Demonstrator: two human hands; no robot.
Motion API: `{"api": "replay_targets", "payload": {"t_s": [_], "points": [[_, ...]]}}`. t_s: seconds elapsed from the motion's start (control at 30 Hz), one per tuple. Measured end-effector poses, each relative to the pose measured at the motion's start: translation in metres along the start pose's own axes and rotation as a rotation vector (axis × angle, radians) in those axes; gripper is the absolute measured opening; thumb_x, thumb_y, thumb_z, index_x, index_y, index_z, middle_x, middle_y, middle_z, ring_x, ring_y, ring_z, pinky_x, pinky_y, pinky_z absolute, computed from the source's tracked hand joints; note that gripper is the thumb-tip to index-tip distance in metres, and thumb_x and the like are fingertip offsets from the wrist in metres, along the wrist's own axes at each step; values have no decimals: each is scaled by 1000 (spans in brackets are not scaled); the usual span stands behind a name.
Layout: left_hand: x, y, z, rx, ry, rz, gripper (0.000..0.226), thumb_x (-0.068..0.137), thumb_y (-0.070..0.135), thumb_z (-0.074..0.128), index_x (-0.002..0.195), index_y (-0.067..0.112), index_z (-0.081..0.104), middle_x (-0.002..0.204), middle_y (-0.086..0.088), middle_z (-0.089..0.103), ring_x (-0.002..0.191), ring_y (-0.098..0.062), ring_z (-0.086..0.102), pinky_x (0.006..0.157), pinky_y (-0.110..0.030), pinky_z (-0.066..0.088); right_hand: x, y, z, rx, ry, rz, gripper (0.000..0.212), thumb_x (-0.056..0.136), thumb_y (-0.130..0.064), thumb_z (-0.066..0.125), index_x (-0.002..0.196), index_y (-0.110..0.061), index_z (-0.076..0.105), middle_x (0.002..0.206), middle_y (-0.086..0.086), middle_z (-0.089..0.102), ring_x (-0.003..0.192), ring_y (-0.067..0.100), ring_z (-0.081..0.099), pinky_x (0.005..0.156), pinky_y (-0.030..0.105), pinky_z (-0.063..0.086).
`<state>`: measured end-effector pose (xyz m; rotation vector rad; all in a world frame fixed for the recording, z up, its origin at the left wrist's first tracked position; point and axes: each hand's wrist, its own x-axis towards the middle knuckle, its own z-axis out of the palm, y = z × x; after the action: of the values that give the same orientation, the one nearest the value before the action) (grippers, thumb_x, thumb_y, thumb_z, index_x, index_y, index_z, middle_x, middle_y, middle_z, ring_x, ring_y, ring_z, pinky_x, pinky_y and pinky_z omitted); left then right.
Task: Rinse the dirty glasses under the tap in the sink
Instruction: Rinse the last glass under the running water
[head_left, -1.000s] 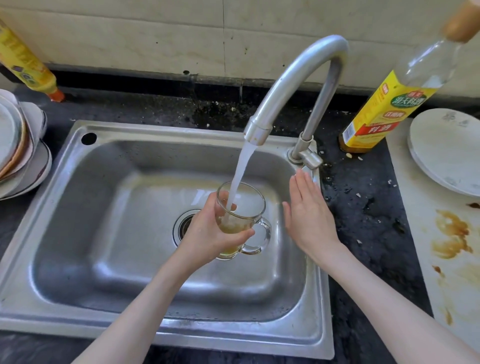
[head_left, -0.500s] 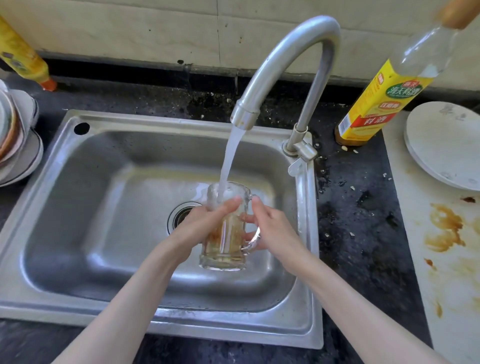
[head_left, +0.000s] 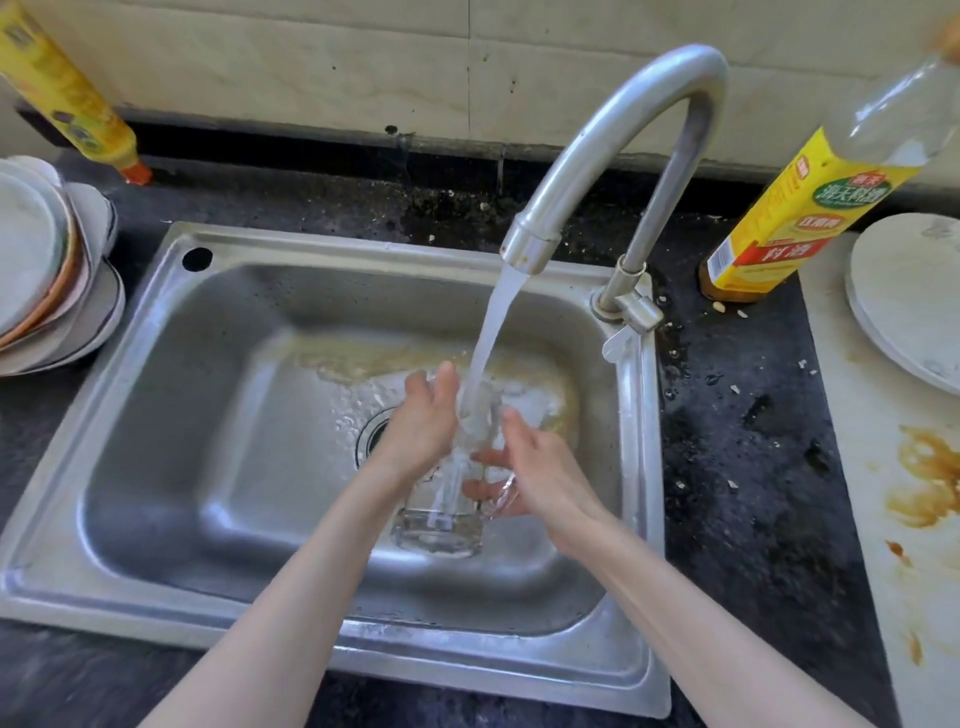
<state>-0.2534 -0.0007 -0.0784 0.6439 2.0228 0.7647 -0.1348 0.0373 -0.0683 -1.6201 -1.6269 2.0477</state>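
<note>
Over the sink (head_left: 156, 395), both hands hold a clear glass (head_left: 441, 519) under the tap (head_left: 613, 140), and the water stream (head_left: 493, 332) runs into its mouth. The left hand (head_left: 421, 426) wraps the glass's left side; the right hand (head_left: 540, 473) curls round its handle side. Yellowish liquid lies on the far sink floor. Plates (head_left: 47, 270) are stacked on the worktop (head_left: 753, 467) at left, a bottle (head_left: 795, 208) stands at right.

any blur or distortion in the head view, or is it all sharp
Head view: wide-angle bend tilts the bottle at the right edge; the glass mug and water stream are smeared by motion; soft glare on the sink steel.
</note>
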Motion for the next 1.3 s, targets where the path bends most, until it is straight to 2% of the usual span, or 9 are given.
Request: {"api": "replay_targets", "payload": {"t_s": [0.23,0.37,0.53,0.7,0.77,0.87,1.0,1.17,1.3], "points": [[-34,-18,17,108,-72,87,30,100,37,26,114,14,37,103,-5,55,96,-25,55,62,-26,27,21,6,-5,77,179,20,40,100,-40,30,112,-13,56,110,9,67,68,31,65,51,28,49],[-3,-11,11,62,38,-14,59,97,49,13,124,5,41,118,-17,56,105,-33,55,79,-32,40,6,13,4,-56,91,-33,53,98,-47,29,96,-6,63,101,15,70,74,33,70,73,50,55],[-16,-14,16,94,3,79,47,100,39,15,133,13,36,125,-3,48,117,-23,48,78,-23,30,17,11,3,58,211,-29,37,97,-46,33,75,-25,54,99,10,70,81,34,67,86,57,49],[-20,-24,21,-103,-2,104,59,92,56,15,104,12,52,91,-1,57,95,-30,60,77,-30,45,13,9,-1,-59,173,-89,41,97,-46,32,81,-21,60,100,8,70,77,32,69,85,54,50],[-2,-16,11,-185,31,21,90,79,74,8,117,8,55,116,-14,62,112,-31,57,97,-42,45,4,15,3,-50,119,-89,50,96,-50,32,80,-14,62,96,8,71,78,32,69,79,52,53],[10,-13,4,-137,27,23,85,85,67,3,141,12,37,148,-8,36,138,-19,32,114,-42,25,4,15,4,128,78,-63,37,100,-40,33,81,-22,58,98,2,71,67,23,69,57,35,55],[-17,-23,8,-247,-184,96,55,86,67,21,105,34,61,99,16,71,98,0,62,90,-23,48,17,-2,-12,222,156,-118,26,101,-36,32,105,-24,54,98,2,68,54,14,66,42,19,47],[-21,-17,8,-532,-230,92,61,85,68,33,117,25,62,106,-8,71,97,-28,68,86,-45,53,13,-2,-20,145,-45,-129,30,101,-36,31,105,-23,58,88,-7,71,57,14,68,49,24,50],[-26,-11,9,-628,-154,95,54,83,58,35,111,20,62,92,-8,74,78,-27,71,60,-33,58,18,10,2,80,147,-176,25,99,-42,32,95,-24,48,91,3,70,76,26,70,71,43,58]]}}
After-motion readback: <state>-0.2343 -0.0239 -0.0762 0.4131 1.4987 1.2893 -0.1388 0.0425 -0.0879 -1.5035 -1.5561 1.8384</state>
